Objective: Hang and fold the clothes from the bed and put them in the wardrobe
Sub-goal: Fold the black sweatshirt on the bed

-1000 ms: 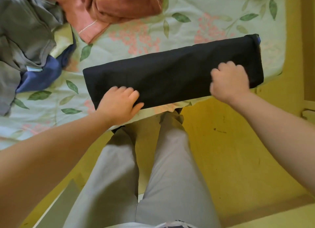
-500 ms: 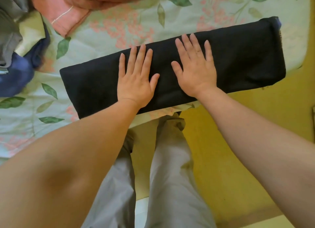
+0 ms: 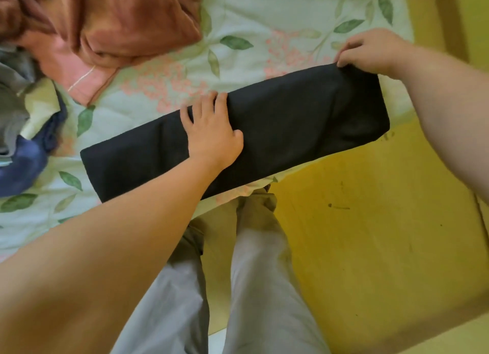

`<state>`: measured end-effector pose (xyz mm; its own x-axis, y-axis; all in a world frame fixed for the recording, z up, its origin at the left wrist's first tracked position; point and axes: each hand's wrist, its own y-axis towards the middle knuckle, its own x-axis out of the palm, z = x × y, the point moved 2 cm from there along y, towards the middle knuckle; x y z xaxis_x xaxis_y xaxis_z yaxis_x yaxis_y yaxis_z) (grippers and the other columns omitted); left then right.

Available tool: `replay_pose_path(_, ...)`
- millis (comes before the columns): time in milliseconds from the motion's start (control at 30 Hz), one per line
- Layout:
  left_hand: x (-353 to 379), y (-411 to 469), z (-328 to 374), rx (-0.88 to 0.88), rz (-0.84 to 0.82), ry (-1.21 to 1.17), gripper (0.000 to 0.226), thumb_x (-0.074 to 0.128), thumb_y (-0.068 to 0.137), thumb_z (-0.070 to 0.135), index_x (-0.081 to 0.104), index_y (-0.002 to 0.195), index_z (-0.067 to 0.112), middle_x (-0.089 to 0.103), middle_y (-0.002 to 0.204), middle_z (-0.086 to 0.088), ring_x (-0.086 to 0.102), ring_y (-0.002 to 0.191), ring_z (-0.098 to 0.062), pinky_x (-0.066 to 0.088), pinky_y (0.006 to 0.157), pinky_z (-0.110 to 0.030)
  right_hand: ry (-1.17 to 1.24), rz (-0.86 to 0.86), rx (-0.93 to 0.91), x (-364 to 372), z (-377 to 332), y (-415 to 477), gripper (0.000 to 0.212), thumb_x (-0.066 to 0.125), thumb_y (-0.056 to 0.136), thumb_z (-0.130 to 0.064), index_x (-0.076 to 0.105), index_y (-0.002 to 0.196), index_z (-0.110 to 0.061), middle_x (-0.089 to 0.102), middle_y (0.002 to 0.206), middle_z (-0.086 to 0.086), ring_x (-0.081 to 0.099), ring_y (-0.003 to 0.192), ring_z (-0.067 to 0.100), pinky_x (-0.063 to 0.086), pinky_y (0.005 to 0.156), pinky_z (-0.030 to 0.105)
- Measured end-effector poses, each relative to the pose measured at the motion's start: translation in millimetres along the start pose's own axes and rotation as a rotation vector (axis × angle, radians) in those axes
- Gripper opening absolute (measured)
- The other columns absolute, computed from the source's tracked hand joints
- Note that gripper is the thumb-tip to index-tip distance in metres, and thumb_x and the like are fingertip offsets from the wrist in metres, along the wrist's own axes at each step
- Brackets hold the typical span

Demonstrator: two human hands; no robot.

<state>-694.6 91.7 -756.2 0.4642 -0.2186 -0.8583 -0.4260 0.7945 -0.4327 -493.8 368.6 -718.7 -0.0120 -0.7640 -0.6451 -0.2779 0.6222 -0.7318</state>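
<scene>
Since half a second ago the right hand (image 3: 370, 53) has left the middle of the black garment (image 3: 291, 126) and now pinches its far right corner. Left hand (image 3: 211, 131) presses its middle, fingers loosely spread. It lies folded along the bed (image 3: 238, 17) at the near edge.

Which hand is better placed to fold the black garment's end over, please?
Right. The right hand pinches the garment's right-end corner, ready to carry it over; the left hand lies flat on its middle, likely anchoring.
</scene>
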Motion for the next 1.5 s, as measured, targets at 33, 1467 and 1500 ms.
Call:
replay_pose_path(33,-0.8,7.1,16.4,0.060,-0.008,-0.022,0.074,0.049,0.081,0.040,0.033,0.151,0.022,0.037,0.153,-0.004,0.029,0.144,-0.030,0.008,0.123,-0.054,0.098,-0.056,0.011,-2.8,5.9,4.9,0.023,0.062,0.085,-0.032,0.075,0.105,-0.028,0.066,0.115,-0.002,0.058,0.114,0.026,0.048,0.097,0.044)
replay_pose_path(1467,4.6,123.1,148.7,0.098,-0.235,-0.153,0.066,0.022,0.104,0.063,0.049,0.067,0.015,0.055,0.067,-0.004,0.054,0.065,-0.020,0.035,0.059,-0.030,1.460,0.224,0.208,24.9,73.7,-6.8,0.027,0.051,0.090,0.008,0.068,0.100,-0.011,0.069,0.090,0.007,0.062,0.070,0.020,0.052,0.066,0.032)
replay_pose_path(1500,5.7,120.3,148.4,0.112,-0.191,-0.133,0.061,0.022,0.104,0.062,0.048,0.071,0.019,0.054,0.069,-0.001,0.053,0.067,-0.018,0.034,0.058,-0.029,1.444,0.327,0.276,24.4,74.5,-8.1,0.028,0.049,0.090,0.002,0.068,0.106,-0.010,0.068,0.095,0.006,0.064,0.075,0.018,0.053,0.070,0.031)
